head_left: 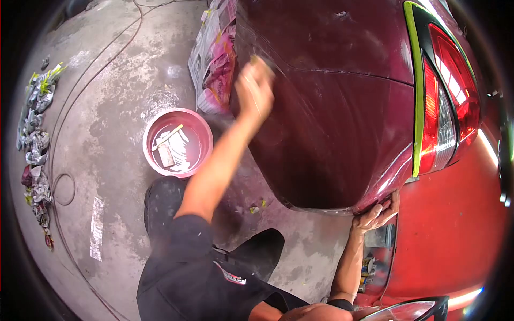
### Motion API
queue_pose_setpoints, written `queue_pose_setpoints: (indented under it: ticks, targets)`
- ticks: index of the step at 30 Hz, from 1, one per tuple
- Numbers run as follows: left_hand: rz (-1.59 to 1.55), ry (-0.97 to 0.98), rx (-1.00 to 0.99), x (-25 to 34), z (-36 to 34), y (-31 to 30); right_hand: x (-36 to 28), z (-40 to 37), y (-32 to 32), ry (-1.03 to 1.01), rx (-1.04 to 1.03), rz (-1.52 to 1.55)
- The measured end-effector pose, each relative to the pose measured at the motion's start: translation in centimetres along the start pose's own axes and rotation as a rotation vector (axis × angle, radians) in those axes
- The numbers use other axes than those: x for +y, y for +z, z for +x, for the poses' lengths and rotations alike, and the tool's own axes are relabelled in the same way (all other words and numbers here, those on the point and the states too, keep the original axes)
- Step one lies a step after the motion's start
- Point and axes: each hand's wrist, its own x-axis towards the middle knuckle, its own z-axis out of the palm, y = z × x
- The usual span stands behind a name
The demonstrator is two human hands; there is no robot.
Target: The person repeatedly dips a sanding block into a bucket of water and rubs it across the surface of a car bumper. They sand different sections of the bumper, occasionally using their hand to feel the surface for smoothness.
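My left hand point(255, 90), blurred by motion, is closed against the dark maroon car panel point(326, 123), near its masked edge. A small yellowish piece shows at its fingertips; I cannot make out what it is. My right hand point(377, 214) rests with fingers stretched out against the lower edge of the bodywork, below the tail light point(450, 96). Thin wet-looking streaks run across the panel around my left hand. Light green tape point(415, 107) borders the tail light.
A pink basin point(204, 155) with cloudy liquid, a pale stick and a small block stands on the concrete floor. Paint-stained masking sheet point(214, 69) hangs at the car's side. A hose point(59, 123) and crumpled masking scraps point(37, 144) lie left. A red surface point(450, 230) is at right.
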Motion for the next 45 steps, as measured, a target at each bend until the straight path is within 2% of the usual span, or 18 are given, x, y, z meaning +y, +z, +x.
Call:
queue_pose_setpoints:
  ticks: [2, 4, 8, 9, 10, 13, 14, 16, 18, 23, 24, 26, 28, 34, 36, 38, 42, 45]
  targets:
    - [0.007, -0.32, 0.117, -6.1, 3.6, 1.8, 0.5, 0.1, -0.1, 0.003, 0.005, -0.021]
    - [-0.146, -0.453, 0.067, -0.2, 2.5, -0.4, -0.1, 0.3, 0.3, 0.015, 0.018, 0.0]
    - [-0.433, 0.043, -0.084, 16.6, -11.1, -5.0, 0.5, 0.0, 0.1, -0.013, -0.004, 0.056]
    - [-0.345, 0.146, -0.233, 15.4, -12.1, -5.4, 0.7, -0.2, -0.2, 0.007, -0.017, 0.049]
    - [-0.605, -0.214, -0.212, 14.1, -12.2, -3.9, 0.7, -0.2, -0.3, 0.002, -0.02, 0.053]
    - [0.055, -0.085, 0.072, 2.1, -0.6, 0.0, 0.3, -0.3, 0.3, 0.042, 0.019, 0.095]
    - [-0.091, -0.339, 0.115, -1.7, 3.5, 1.3, 0.3, -0.4, 0.2, 0.042, 0.014, 0.103]
    - [0.044, -0.398, 0.174, -7.4, 7.2, 3.4, 0.6, -0.1, -0.1, -0.014, -0.016, 0.044]
    - [-0.049, -0.465, 0.164, -5.8, 5.8, 2.9, 0.8, -0.4, -0.1, 0.011, -0.005, 0.097]
    - [-0.068, -0.155, -0.034, 3.9, -3.1, -1.2, 0.1, 0.1, -0.1, 0.0, -0.018, 0.023]
    - [-0.035, -0.104, 0.038, 0.9, -0.5, -0.1, 0.3, 0.3, 0.1, -0.011, -0.024, 0.017]
    - [-0.082, -0.479, 0.063, -4.8, 6.8, 2.1, 0.7, -0.3, 0.0, 0.001, 0.009, 0.052]
    - [0.028, -0.567, 0.031, -9.7, 11.2, 3.6, 0.6, 0.1, 0.3, 0.013, 0.03, 0.146]
    - [-0.012, -0.299, 0.005, -2.8, 1.9, 0.9, 0.6, -0.2, 0.0, 0.007, 0.005, 0.044]
    - [-0.073, -0.167, 0.088, -6.7, 3.9, 2.0, 0.2, -0.2, 0.1, 0.05, 0.01, 0.085]
    - [-0.022, -0.519, 0.031, -10.8, 9.6, 3.1, 0.4, -0.2, 0.0, 0.043, 0.007, 0.072]
    - [0.057, -0.419, 0.09, -11.9, 8.6, 3.9, 0.9, -0.4, -0.1, 0.029, 0.023, 0.081]
    - [-0.114, -0.351, 0.023, 3.0, -4.6, -0.7, 0.5, -0.2, 0.3, 0.015, 0.022, 0.056]
